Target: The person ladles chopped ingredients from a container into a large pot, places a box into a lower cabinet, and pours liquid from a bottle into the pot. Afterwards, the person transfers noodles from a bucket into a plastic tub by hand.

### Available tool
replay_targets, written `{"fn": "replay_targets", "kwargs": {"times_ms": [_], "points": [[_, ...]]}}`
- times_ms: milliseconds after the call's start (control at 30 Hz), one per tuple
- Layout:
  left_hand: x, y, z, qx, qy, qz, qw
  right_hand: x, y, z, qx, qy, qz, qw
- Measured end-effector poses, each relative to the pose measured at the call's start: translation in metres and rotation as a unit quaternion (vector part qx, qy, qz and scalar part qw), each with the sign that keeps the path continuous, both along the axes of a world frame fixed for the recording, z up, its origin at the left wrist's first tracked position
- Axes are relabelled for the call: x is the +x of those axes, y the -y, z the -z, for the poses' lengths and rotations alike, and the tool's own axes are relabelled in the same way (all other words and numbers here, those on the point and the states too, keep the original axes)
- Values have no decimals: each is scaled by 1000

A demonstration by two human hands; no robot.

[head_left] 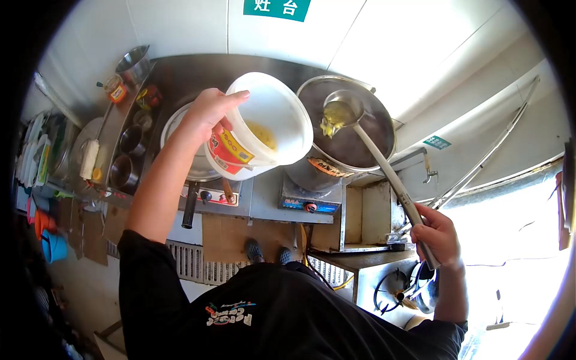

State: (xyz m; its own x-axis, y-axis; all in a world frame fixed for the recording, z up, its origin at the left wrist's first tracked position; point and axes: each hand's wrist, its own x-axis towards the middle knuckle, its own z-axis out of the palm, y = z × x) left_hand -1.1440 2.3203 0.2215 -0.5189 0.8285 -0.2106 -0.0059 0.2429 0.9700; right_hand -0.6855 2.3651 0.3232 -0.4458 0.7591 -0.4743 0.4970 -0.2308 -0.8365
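Observation:
My left hand grips the rim of a white plastic bucket with a red and yellow label. The bucket is tilted, and some yellow food lies on its inner wall. My right hand is closed round the long handle of a metal ladle. The ladle's bowl hangs over a large steel pot of dark liquid, to the right of the bucket. Yellow-green food sits in the ladle's bowl, with some drooping over its edge.
The pot stands on a blue-fronted burner. Left of it, a pan with a black handle is partly hidden by the bucket and my arm. Small metal pots and a jar stand farther left. A tap is at right.

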Motion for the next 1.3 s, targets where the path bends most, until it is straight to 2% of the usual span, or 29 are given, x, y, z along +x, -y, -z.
{"fn": "replay_targets", "kwargs": {"times_ms": [33, 100, 167, 233, 267, 300, 367, 400, 500, 567, 667, 733, 833, 967, 1033, 1100, 1167, 1233, 1300], "points": [[2, 2, -1, -12, -1, 1, 1000, 0, 1, 4, 0, 0, -2, 1000], [2, 3, 4, -10, 0, -1, 1000, 4, 1, 15, 70, 38, 0, 997], [5, 6, 6, -10, -1, -9, 1000, 17, -1, 25, 123, 115, -32, 985], [14, 8, 4, -24, 4, -27, 999, 36, -7, 48, 287, 204, -103, 930], [17, 8, 3, -26, -1, -34, 999, 41, -8, 52, 385, 226, -147, 883], [20, 8, 4, -21, 6, -48, 999, 48, -12, 58, 384, 218, -151, 884], [27, 7, 5, -21, 7, -69, 997, 65, -21, 70, 531, 253, -199, 784], [31, 8, 4, 3, 5, -74, 997, 69, -26, 74, 572, 236, -210, 757], [38, 14, 11, 66, 8, -119, 991, 78, -37, 83, 590, 197, -219, 752], [53, 32, -2, 78, -1, -147, 986, 81, -41, 93, 593, 145, -206, 765], [75, 73, -29, 82, 4, -179, 981, 78, -42, 103, 611, 45, -242, 753], [92, 109, -45, 83, 2, -204, 975, 74, -35, 109, 541, 10, -251, 803], [112, 167, -61, 115, 25, -250, 961, 51, -26, 115, 537, -107, -324, 772], [147, 257, -68, 105, 2, -306, 946, 25, 0, 134, 299, -236, -409, 829], [167, 297, -71, 96, 15, -366, 926, 18, 9, 127, 127, -231, -451, 853], [186, 331, -54, 81, -37, -476, 875, 1, 31, 115, -103, -296, -462, 830], [190, 388, -37, 30, -9, -443, 896, -16, 48, 111, -239, -272, -464, 809], [218, 407, -29, 66, 39, -531, 844, -29, 68, 119, -323, -252, -467, 784], [224, 485, 15, -27, 16, -517, 855, -39, 92, 126, -357, -232, -480, 767]]}}
